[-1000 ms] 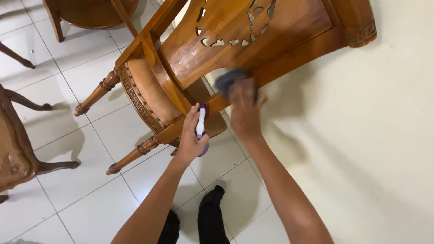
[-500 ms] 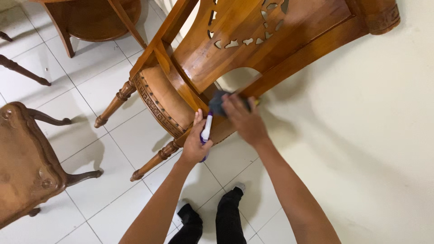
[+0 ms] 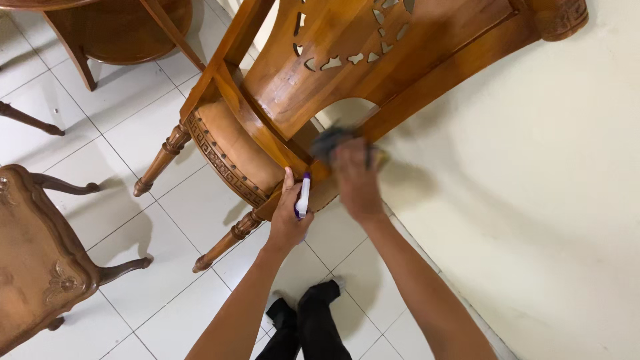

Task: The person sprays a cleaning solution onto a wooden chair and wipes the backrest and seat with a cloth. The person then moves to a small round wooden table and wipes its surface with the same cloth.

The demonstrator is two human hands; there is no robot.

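White square floor tiles (image 3: 120, 140) with thin grey joints are spreading under me, meeting a plain cream wall (image 3: 533, 200) on my right. A second carved wooden chair (image 3: 40, 267) is standing at my left, and a round wooden table (image 3: 113, 27) is sitting ahead, both casting soft shadows.

The right hand (image 3: 355, 179) and the grey cloth (image 3: 330, 141) under it are motion-blurred. The left hand (image 3: 288, 217) hides most of the white-and-purple spray bottle (image 3: 303, 195). The frame edge crops the wooden chair (image 3: 347, 73) top.

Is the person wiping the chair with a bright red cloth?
No, the cloth under the right hand on the chair is dark grey-blue.
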